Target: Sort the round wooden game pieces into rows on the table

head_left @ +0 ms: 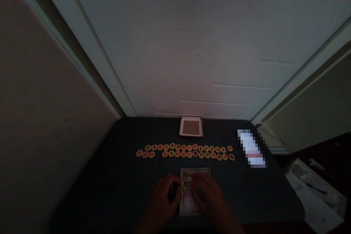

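Note:
On a dark table (109, 186) lie two rows of several round wooden game pieces (186, 151) with red and black marks. Near the front edge sits a pale box or folded board (201, 172). Two round pieces (184, 180) rest at its left edge. My left hand (164, 197) is curled beside the box, its fingertips at those pieces. My right hand (205, 193) lies over the box with fingers bent. The light is dim, so what the fingers pinch is unclear.
A small pinkish square tray or lid (191, 127) sits at the table's far edge against a white door. A blurred white rectangular object (251, 148) lies at the right. Papers (312, 186) lie on the floor to the right.

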The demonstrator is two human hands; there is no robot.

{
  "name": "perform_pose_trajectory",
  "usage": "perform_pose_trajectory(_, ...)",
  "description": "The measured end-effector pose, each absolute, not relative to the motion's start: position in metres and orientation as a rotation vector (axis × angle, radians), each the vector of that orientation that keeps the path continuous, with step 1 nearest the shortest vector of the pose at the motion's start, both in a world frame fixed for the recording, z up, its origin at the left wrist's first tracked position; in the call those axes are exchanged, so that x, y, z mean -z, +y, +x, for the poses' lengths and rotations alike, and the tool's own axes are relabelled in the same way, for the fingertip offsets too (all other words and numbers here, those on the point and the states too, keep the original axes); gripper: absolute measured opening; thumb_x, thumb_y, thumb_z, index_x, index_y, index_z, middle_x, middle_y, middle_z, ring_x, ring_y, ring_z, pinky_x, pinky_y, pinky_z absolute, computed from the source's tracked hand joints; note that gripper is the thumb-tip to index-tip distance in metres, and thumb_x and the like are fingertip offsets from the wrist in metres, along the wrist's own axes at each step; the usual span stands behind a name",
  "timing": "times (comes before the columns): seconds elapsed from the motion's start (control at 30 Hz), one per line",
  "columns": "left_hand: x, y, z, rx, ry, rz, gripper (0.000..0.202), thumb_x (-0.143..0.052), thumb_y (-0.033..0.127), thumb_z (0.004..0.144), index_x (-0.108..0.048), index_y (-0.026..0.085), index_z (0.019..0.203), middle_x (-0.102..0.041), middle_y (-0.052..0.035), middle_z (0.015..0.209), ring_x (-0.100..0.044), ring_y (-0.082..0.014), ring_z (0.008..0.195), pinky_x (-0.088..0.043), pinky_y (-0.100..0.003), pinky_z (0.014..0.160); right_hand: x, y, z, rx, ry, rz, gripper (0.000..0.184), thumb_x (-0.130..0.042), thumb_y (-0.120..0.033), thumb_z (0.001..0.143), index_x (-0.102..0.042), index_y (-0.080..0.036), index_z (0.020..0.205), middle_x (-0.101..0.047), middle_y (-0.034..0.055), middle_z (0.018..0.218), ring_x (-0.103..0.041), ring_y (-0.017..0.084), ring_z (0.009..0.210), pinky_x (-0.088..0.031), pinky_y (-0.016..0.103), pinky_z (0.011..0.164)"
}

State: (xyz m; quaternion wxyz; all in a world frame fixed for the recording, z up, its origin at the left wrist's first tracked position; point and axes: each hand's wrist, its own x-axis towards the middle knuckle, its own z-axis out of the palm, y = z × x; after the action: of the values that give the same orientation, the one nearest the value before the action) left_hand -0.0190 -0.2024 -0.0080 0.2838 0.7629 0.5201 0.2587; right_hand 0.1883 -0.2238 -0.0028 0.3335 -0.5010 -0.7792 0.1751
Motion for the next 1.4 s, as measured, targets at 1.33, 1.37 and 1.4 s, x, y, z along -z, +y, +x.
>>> perform_pose_trajectory(1.33, -0.046, -0.072, 0.098, -0.508, 0.999, 2.514, 0.014, -0.063, 0.026, 0.091, -0.070, 0.025, 0.104, -0.072, -0.0027, 0.108, -0.064, -0.0204, 0.104, -0.048, -0.030, 0.093, 0.021, -0.241, 0.252, -0.388, -1.571, -1.527, 0.025, -0.051, -0.037, 0.100, -0.071, -0.022, 0.099, -0.074, 0.0068, 0.093, -0.072, 0.021, 0.085, -0.058, 0.030, 0.078)
perform_pose_trajectory(1.37, -0.043, -0.069, 0.101, -0.491, 0.996, 2.529, 0.014, -0.062, 0.025, 0.092, -0.071, 0.025, 0.103, -0.072, -0.0027, 0.107, -0.064, -0.0207, 0.105, -0.048, -0.031, 0.094, 0.019, -0.241, 0.252, -0.388, -1.562, -1.522, 0.025, -0.051, -0.037, 0.100, -0.071, -0.022, 0.098, -0.074, 0.0067, 0.092, -0.072, 0.020, 0.085, -0.058, 0.030, 0.078)
perform_pose_trajectory(1.4, -0.040, -0.066, 0.104, -0.474, 0.999, 2.540, 0.014, -0.062, 0.025, 0.092, -0.071, 0.025, 0.102, -0.072, -0.0027, 0.106, -0.064, -0.0208, 0.105, -0.048, -0.031, 0.094, 0.018, -0.241, 0.252, -0.389, -1.554, -1.516, 0.025, -0.051, -0.037, 0.100, -0.071, -0.022, 0.097, -0.075, 0.0066, 0.091, -0.072, 0.020, 0.084, -0.058, 0.029, 0.078)
